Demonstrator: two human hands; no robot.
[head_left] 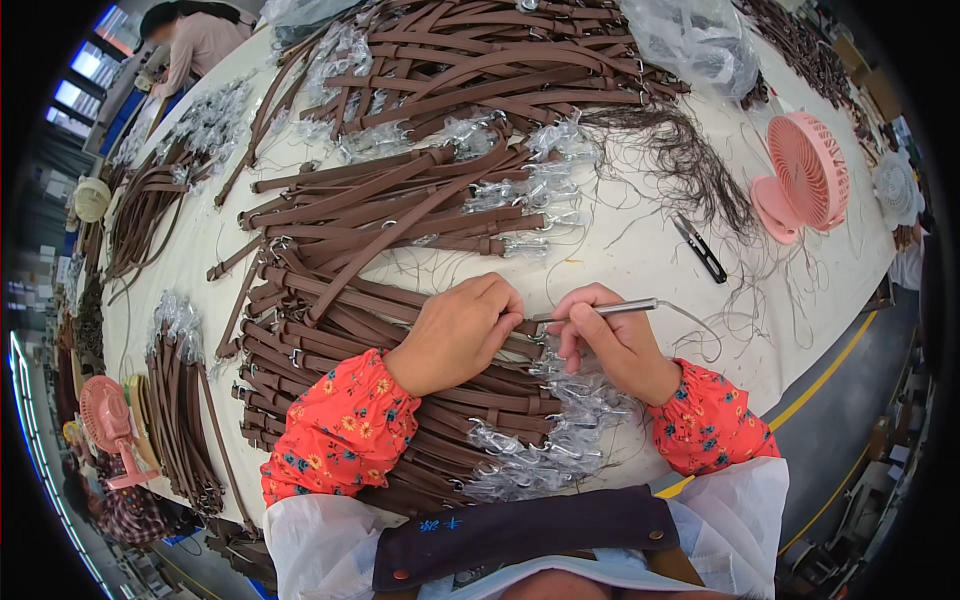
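My left hand [455,330] is closed on the end of a brown leather strap [520,345], pressing it down on a pile of like straps [330,320]. My right hand [615,340] grips a thin silver metal tool [610,309] like a pen, its tip meeting the strap end between my two hands. Under my wrists lie strap ends with metal clasps wrapped in clear plastic [560,430].
Heaps of brown straps [450,80] cover the cream table [640,260]. A tangle of dark threads [690,160], black snips [700,248], a pink fan [805,175] and clear bags [700,40] lie right. Another pink fan [105,420] stands left; a person [195,40] works far left.
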